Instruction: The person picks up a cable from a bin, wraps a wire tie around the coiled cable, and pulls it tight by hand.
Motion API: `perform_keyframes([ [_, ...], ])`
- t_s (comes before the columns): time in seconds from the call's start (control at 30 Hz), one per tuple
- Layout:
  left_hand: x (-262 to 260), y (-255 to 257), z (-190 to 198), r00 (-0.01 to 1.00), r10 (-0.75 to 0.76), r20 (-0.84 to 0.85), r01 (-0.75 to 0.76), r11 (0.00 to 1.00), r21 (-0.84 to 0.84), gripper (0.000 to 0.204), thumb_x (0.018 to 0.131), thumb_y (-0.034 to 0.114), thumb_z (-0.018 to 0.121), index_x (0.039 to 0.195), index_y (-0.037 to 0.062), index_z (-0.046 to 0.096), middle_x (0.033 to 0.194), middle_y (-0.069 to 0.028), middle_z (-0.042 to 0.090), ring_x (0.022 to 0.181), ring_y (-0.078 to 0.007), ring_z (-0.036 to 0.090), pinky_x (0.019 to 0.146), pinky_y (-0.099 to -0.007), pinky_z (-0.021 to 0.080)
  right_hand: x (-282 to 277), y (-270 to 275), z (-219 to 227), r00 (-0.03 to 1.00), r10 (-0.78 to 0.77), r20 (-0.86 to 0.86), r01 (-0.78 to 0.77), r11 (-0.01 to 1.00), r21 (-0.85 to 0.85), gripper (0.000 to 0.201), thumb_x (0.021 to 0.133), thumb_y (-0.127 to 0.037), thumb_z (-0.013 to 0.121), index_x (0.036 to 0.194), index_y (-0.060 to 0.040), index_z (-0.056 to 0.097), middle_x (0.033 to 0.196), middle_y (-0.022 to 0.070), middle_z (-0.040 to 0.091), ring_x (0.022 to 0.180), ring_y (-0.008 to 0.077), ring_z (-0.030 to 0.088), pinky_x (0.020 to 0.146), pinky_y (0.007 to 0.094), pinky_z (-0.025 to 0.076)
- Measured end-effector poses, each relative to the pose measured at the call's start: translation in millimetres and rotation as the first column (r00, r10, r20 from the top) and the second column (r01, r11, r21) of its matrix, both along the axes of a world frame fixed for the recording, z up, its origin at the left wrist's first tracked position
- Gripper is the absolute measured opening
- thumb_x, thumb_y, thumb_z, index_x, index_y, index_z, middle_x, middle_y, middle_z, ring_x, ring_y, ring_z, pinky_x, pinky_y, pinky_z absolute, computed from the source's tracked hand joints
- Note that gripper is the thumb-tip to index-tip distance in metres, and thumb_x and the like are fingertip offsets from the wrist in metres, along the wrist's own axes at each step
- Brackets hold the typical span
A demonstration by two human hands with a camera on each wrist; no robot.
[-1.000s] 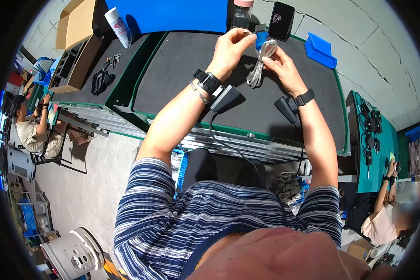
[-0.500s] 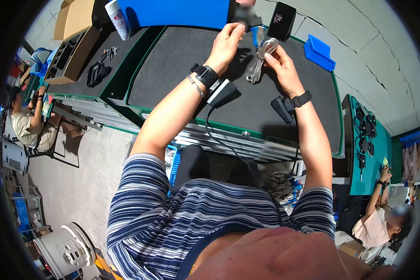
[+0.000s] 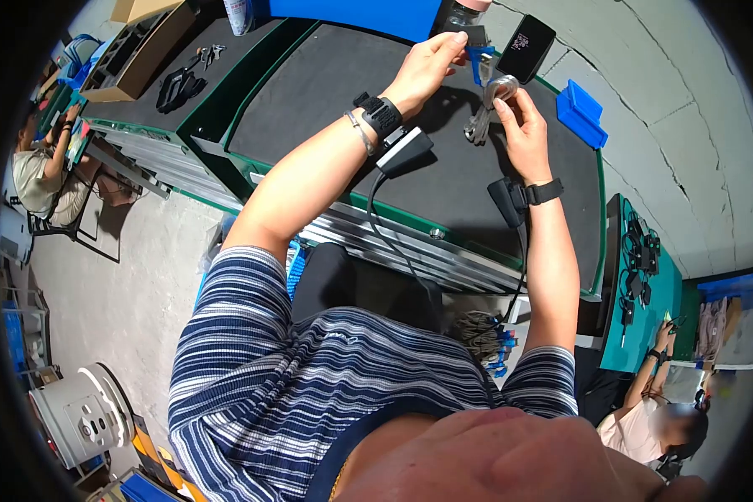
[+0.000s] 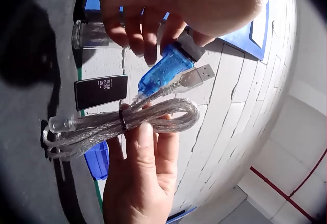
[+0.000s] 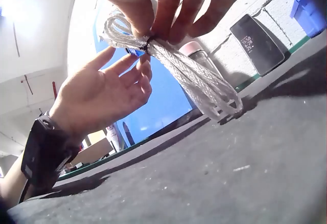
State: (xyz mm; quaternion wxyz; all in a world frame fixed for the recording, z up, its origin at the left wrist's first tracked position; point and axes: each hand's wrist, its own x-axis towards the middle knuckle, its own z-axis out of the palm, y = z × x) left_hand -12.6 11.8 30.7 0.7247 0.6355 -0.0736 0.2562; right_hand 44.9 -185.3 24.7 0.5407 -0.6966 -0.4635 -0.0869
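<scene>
Item: coiled clear cable (image 4: 117, 124), bound at mid-coil by a black tie (image 4: 122, 120), held up above the black tabletop (image 3: 326, 92), its lower loops hanging down to or just over the surface. Right hand (image 3: 523, 125): fingers curled, pinching the coil at the tie. Left hand (image 3: 427, 71): fingertips closed on the black end of the blue adapter (image 4: 164, 72), which sits at the cable's free end beside a bare USB plug (image 4: 200, 74). Nearby: a black device with a lit display (image 3: 531, 38) leaning at the wall, a clear bottle (image 4: 92, 34), a blue bin (image 3: 581, 113), a blue panel (image 3: 351, 12) behind. Step in hand, as judged: the bundled cable is being checked or dressed at the connector end, bundle already tied. Next move likely calls for steady hold at the tie while the left hand tucks or aligns adapter and plug against the coil, without loosening the loops.
</scene>
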Motion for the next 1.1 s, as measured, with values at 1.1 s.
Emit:
perform_keyframes([
  [1.1, -393, 68, -100, 0.791, 0.462, -0.4, -0.456, 0.882, 0.118, 0.042, 0.09, 0.021, 0.066, 0.125, 0.0025, 0.052, 0.101, -0.0037, 0.059, 0.089, -0.0098, 0.057, 0.077, -0.0248, 0.048, 86, -10, -59, 0.748, 0.168, -0.642, -0.412, 0.876, -0.251, 0.039, 0.099, -0.021, 0.054, 0.133, -0.0026, 0.052, 0.124, 0.0088, 0.059, 0.111, 0.0143, 0.055, 0.1, 0.025, 0.04],
])
